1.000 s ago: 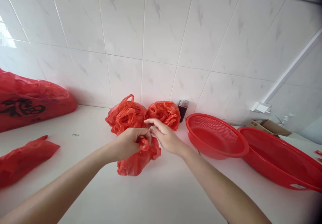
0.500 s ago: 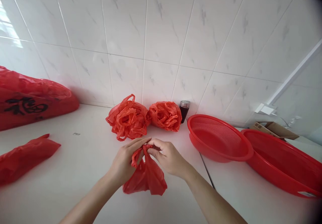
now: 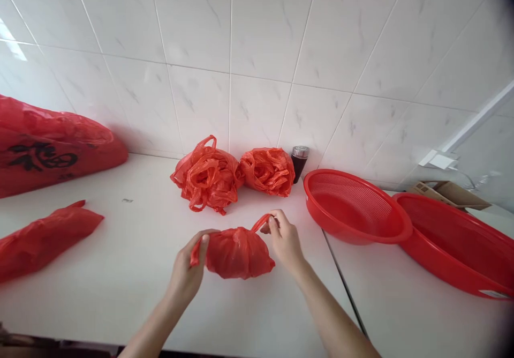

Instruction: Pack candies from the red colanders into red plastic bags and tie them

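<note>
Between my hands is a small red plastic bag (image 3: 240,256), gathered at its top and bulging below. My left hand (image 3: 188,264) is closed on one of its handles at the left, the thumb pressed over the plastic. At the right, my right hand (image 3: 284,239) pinches the other handle, which stretches up from the gathered top as a twisted strip. What the bag contains does not show. Just behind it, against the wall, lie a crumpled heap of red plastic bags (image 3: 209,176) and a rolled bundle of red bags (image 3: 268,171).
A dark jar with a metal lid (image 3: 299,164) stands by the bundle. To the right are a red colander (image 3: 357,208), a large red basin (image 3: 458,245) and a cardboard box (image 3: 450,193). A large red sack (image 3: 60,149) and a long red bag (image 3: 48,240) lie on the left.
My hands have moved apart, pulling the two handles to opposite sides. The bag's top is now drawn together, and its body appears wider and rounder. The view has tilted slightly downward.
</note>
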Tool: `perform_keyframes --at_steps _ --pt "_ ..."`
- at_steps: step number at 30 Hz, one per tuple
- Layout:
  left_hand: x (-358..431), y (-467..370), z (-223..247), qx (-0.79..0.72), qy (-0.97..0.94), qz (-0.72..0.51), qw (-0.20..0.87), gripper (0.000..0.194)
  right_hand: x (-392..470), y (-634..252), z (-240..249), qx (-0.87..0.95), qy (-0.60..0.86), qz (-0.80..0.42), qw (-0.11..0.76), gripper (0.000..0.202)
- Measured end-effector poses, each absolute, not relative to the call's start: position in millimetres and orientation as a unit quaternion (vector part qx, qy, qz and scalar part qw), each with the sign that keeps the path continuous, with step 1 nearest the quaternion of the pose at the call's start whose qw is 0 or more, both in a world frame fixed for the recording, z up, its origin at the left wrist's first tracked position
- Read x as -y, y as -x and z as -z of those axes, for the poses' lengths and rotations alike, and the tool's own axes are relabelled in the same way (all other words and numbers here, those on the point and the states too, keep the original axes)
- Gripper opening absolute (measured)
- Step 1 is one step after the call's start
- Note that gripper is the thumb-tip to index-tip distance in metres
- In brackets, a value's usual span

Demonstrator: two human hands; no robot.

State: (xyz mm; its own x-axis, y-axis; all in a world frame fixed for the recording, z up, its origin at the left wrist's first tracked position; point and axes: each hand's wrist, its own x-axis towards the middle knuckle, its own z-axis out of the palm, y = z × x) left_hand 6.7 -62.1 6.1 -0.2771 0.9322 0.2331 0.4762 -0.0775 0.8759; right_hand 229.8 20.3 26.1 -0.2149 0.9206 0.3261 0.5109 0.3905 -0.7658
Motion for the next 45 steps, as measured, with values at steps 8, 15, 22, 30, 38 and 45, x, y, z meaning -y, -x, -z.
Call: perform_keyframes --at_steps 8,15,22,30,38,45 --pt "19.0 -23.5 22.6 -0.677 -0.587 -0.4 0.192 0.031 -9.5 -181.9 6.5 0.744 0.526 -0.196 0.362 0.033" --pt "15.4 -14.0 13.1 -0.683 -0.625 -0.308 0.219 0.023 -46.6 -211.2 8.5 0.754 0.571 -0.12 0.303 0.039" --pt "-30.7 -10.0 21.9 -0.711 -0.628 -0.191 0.252 0.042 -82.9 -212.4 35.4 0.755 0.604 -0.112 0.228 0.03" --pt "-70.9 -17.7 31.4 -0.728 -0.646 -0.14 0.179 0.035 -98.6 -213.4 53.9 0.746 0.627 -0.105 0.2 0.028" --pt "-54.5 -20.7 32.0 -0.721 -0.631 -0.231 0.169 0.03 -90.1 -221.1 39.0 0.725 0.63 -0.169 0.223 0.023" --pt "-3.1 -40.2 18.6 -0.689 -0.588 -0.373 0.199 0.042 -42.7 -211.3 24.8 0.752 0.563 -0.183 0.291 0.038"
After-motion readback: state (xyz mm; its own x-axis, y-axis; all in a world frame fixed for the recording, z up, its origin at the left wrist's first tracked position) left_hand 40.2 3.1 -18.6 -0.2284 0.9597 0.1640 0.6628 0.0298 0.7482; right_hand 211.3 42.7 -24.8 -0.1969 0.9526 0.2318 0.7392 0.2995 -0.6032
